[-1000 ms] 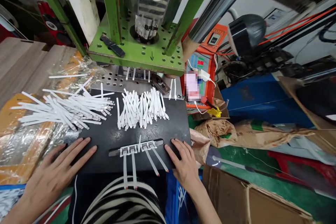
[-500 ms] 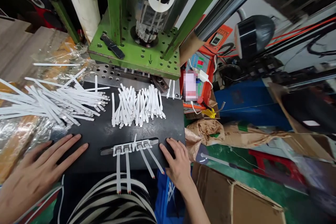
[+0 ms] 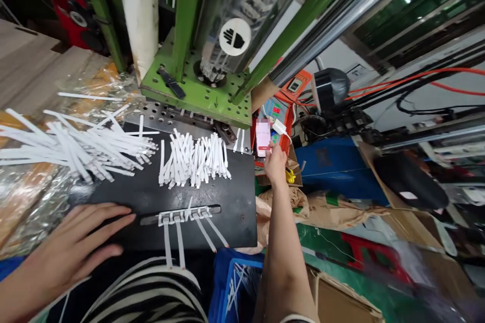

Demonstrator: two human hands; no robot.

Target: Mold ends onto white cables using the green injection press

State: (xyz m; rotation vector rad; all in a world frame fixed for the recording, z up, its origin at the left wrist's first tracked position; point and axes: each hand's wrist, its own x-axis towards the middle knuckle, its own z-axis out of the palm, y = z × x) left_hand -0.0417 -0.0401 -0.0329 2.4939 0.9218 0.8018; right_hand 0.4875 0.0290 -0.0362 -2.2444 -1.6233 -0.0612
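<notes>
Your right hand [image 3: 276, 162], nearer than your open, empty left hand [image 3: 89, 237], sits at the near right corner of the slim pink-screened phone [image 3: 263, 137] lying lengthwise away from you on the orange control box [image 3: 290, 117], though I cannot tell whether it grips, nor read the screen's blurred writing.

Cramped workshop corner, green floor [image 3: 322, 245] and all
Pale wall [image 3: 335, 55] out back, dark framed panel [image 3: 397, 28] up top right catching a bright glint (window? can't tell), wood-toned surface [image 3: 26, 68] far left, blurry red thing [image 3: 369, 255] down low.
</notes>
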